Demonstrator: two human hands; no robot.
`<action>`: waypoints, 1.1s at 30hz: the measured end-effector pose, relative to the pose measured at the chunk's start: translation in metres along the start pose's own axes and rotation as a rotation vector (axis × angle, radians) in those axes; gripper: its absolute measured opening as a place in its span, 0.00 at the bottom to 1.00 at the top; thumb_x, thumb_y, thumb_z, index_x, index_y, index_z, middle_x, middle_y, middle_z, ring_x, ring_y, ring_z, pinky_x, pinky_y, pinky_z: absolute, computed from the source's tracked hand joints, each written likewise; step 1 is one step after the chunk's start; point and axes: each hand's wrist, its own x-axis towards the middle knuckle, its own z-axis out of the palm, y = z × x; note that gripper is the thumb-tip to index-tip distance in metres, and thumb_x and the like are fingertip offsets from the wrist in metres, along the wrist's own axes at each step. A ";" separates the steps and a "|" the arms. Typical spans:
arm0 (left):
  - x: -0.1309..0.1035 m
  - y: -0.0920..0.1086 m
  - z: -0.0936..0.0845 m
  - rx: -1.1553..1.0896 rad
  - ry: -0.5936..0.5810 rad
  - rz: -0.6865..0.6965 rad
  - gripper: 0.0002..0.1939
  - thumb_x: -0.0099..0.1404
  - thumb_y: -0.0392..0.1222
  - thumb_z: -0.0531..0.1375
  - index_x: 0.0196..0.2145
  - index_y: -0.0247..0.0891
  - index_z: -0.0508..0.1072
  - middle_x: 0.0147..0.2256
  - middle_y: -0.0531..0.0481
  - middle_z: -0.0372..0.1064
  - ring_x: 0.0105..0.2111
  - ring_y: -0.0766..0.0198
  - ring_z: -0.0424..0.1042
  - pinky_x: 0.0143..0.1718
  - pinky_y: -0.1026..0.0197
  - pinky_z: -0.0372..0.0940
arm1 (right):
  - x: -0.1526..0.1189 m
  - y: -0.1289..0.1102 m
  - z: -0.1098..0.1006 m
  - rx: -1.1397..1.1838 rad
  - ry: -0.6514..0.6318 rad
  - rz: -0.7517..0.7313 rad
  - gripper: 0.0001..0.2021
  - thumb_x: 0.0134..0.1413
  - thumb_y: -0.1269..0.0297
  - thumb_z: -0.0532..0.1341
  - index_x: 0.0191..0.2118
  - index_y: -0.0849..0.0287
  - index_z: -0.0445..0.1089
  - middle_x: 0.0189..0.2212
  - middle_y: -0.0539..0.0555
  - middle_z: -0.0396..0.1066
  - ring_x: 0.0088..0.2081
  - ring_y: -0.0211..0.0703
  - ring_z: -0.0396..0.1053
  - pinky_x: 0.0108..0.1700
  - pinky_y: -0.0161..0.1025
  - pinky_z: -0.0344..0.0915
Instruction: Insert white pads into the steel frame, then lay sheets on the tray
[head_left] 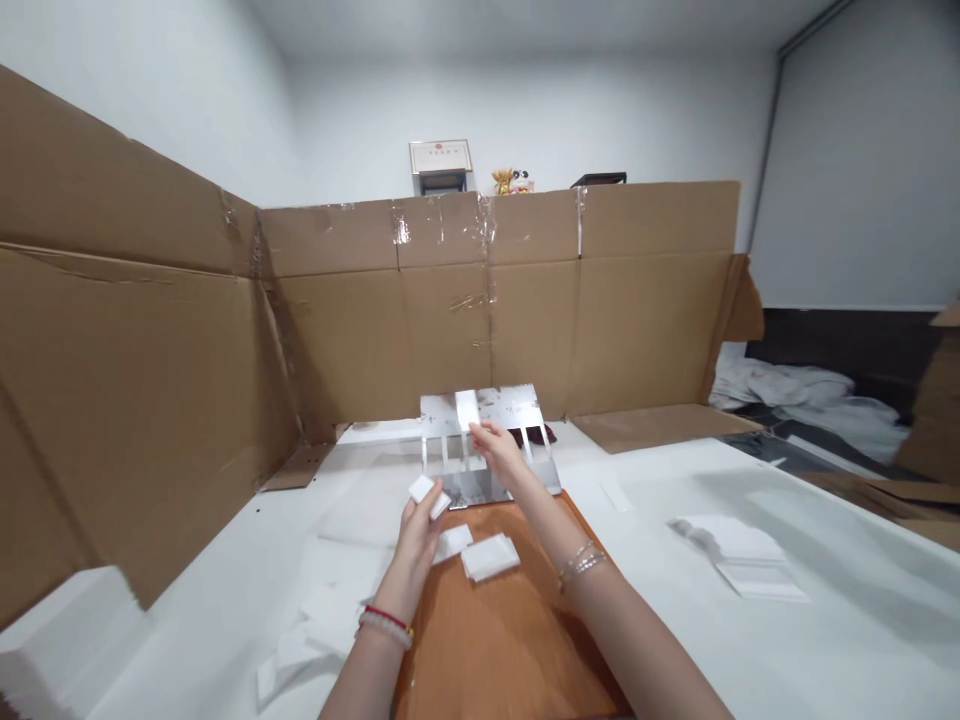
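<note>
Right hand (pixel 495 448) up front, fingers pinching a white card (pixel 466 408) by its lower end, right before the slotted panel (pixel 480 488); a grip that slight could let it tilt or slip! Left hand (pixel 420 528), closed on a few white pieces (pixel 422 489): squeeze unevenly and they might fan out and drop. The loose white stack (pixel 490 557) on the wooden board (pixel 495 640) could scatter under a stray forearm. And the textures: silvery, blotched panel with rectangular openings; flat, matt cards; smooth orange-brown board; white desk (pixel 652 620); creased, taped cardboard (pixel 337 330) behind.
</note>
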 end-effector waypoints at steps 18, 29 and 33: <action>0.015 -0.007 -0.010 -0.032 0.061 -0.075 0.09 0.71 0.41 0.62 0.44 0.34 0.72 0.39 0.49 0.72 0.32 0.66 0.72 0.31 0.62 0.71 | 0.002 -0.006 0.000 0.079 0.135 0.005 0.09 0.63 0.62 0.65 0.34 0.62 0.70 0.29 0.47 0.70 0.30 0.36 0.69 0.36 0.38 0.69; 0.012 -0.003 -0.008 -0.062 0.082 -0.101 0.08 0.70 0.41 0.62 0.43 0.33 0.73 0.38 0.50 0.72 0.31 0.66 0.72 0.30 0.62 0.71 | 0.003 -0.004 -0.002 0.039 0.142 0.017 0.09 0.65 0.63 0.64 0.35 0.63 0.70 0.31 0.48 0.70 0.30 0.36 0.69 0.35 0.37 0.70; 0.011 -0.003 -0.007 -0.066 0.086 -0.100 0.08 0.71 0.41 0.62 0.43 0.33 0.73 0.38 0.50 0.72 0.31 0.66 0.72 0.31 0.62 0.71 | 0.003 -0.003 -0.002 0.026 0.140 0.017 0.09 0.65 0.62 0.64 0.35 0.62 0.70 0.30 0.47 0.69 0.30 0.36 0.69 0.34 0.36 0.69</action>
